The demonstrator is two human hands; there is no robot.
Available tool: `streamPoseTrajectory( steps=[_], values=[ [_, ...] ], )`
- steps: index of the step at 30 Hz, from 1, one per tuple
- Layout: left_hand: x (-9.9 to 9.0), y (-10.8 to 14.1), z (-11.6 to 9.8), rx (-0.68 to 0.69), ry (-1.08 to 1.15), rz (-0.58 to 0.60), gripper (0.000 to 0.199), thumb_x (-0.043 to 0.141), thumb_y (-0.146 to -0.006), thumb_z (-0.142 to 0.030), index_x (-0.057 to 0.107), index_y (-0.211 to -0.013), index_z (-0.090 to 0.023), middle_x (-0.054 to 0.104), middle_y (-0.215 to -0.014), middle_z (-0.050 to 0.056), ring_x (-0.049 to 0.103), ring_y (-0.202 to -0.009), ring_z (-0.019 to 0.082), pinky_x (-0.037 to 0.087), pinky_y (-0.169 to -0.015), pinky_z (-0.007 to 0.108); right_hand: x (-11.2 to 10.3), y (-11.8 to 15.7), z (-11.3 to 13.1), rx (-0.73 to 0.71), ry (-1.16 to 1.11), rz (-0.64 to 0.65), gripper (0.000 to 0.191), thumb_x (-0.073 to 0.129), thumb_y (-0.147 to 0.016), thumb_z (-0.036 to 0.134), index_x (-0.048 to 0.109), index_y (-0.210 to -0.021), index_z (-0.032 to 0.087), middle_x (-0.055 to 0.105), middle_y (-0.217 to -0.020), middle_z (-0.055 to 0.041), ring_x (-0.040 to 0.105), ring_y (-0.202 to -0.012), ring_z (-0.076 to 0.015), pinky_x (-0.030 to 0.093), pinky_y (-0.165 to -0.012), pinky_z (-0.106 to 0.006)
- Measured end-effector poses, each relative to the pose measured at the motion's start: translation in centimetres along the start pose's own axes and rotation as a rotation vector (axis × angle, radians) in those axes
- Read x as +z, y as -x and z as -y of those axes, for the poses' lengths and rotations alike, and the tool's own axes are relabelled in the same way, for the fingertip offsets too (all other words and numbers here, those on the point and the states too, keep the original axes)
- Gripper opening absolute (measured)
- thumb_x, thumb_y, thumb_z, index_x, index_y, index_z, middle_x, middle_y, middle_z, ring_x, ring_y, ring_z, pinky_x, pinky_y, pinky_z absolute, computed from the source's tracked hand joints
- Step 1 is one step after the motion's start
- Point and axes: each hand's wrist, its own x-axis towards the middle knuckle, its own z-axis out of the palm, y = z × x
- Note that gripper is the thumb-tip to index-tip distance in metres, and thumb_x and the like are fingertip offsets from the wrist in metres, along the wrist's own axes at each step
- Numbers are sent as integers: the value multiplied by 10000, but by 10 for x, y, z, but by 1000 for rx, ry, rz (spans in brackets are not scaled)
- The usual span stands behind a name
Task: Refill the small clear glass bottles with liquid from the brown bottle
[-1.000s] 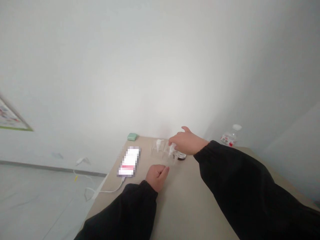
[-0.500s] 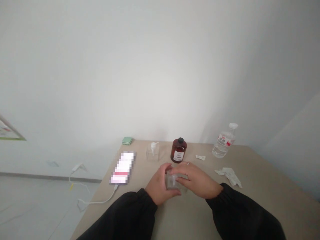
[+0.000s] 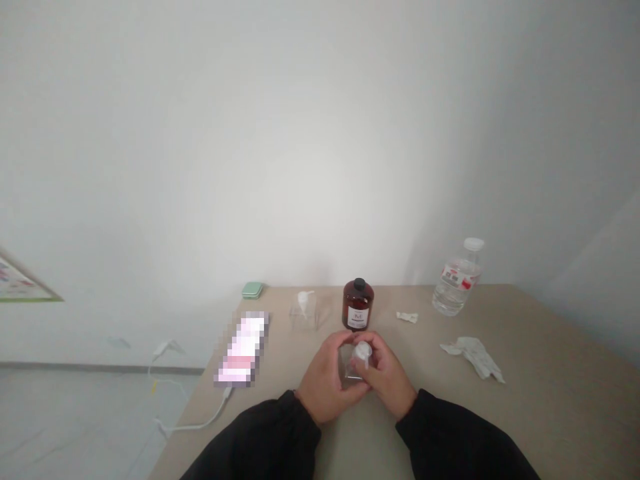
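Clasped over the beige table point(image 3: 545, 347), a small clear container point(image 3: 351, 375) with a round white top point(image 3: 363, 351), enclosed by the left hand point(image 3: 327, 387) and the right hand point(image 3: 387, 377). Grip clenched on both sides: left fingers point(image 3: 345, 347) curled round the body, right fingers point(image 3: 374, 353) closed at the white top. Whether the top was being turned, pressed or merely steadied, impossible to tell from one frame; likewise whether the container was resting on the tabletop or held just above it. In hand at this moment, two-handed work at the top of that container, close in front of the black sleeves point(image 3: 260, 443). Clock positions taken from the container, with twelve pointing away from the wearer: at twelve, just beyond the hands, an amber bottle point(image 3: 358, 308) with a black cap, its white label point(image 3: 357, 319) showing a dark M-like mark, the smaller print unreadable. At eleven, a clear square pump dispenser point(image 3: 305, 315); further out, a green case point(image 3: 253, 290). At nine, a phone point(image 3: 243, 350), pixelated beyond reading, with a white cable point(image 3: 200, 424) trailing toward seven. At two, a small white scrap point(image 3: 407, 317) and a water bottle point(image 3: 456, 288), its red-and-white label illegible. At three, a crumpled tissue point(image 3: 473, 358).
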Motion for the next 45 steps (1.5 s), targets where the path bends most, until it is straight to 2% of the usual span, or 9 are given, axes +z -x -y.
streamPoseTrajectory(
  steps=[5,9,13,17,26,34,40,45],
  values=[
    [-13,1,7,6,22,141,789,780,-675,-194,386,-1358,-215,518,-1349,104,514,-1240,278,398,-1087,451,1,7,4,-89,160,-16,210,682,-759,297,529,-873,211,640,-1065,-81,605,-984,-250,469,-860,-391],
    [-20,3,15,47,6,205,804,807,-690,-312,402,-1378,-215,512,-1375,125,510,-1245,299,385,-1091,459,1,11,12,-198,301,12,130,645,-756,230,566,-856,205,612,-1064,-75,596,-1000,-243,456,-887,-390],
    [-20,3,16,126,-12,244,775,796,-702,-350,429,-1369,-206,527,-1322,138,516,-1206,305,404,-1063,473,1,12,15,-213,346,26,142,633,-748,219,587,-882,210,597,-1043,-68,589,-995,-239,462,-890,-385],
    [-20,1,12,154,-13,272,730,768,-738,-318,443,-1388,-240,514,-1300,125,511,-1202,282,413,-1060,446,3,11,10,-214,322,33,201,618,-747,206,586,-945,213,586,-1060,-67,580,-1014,-241,469,-905,-393],
    [-20,2,13,152,27,265,735,768,-746,-313,444,-1405,-282,494,-1313,108,497,-1223,269,404,-1074,423,3,9,12,-145,272,44,184,673,-760,295,600,-904,206,580,-1032,-62,584,-993,-238,475,-894,-398],
    [-20,3,7,72,119,223,645,790,-721,-321,541,-1314,-273,544,-1221,84,542,-1139,259,427,-1034,409,1,6,12,-128,301,7,265,699,-744,438,584,-759,199,550,-975,-58,572,-924,-237,470,-844,-382],
    [-19,3,9,58,157,210,626,786,-725,-314,549,-1303,-272,534,-1214,83,541,-1139,262,419,-1038,418,3,5,18,-132,310,14,254,679,-759,443,602,-760,201,539,-913,-44,564,-868,-226,463,-792,-362],
    [-17,5,11,66,172,188,626,786,-725,-313,553,-1305,-277,537,-1207,85,542,-1137,266,421,-1036,425,4,6,21,-142,348,18,220,669,-771,415,623,-775,200,549,-899,-47,560,-877,-231,472,-810,-368]
  ],
)
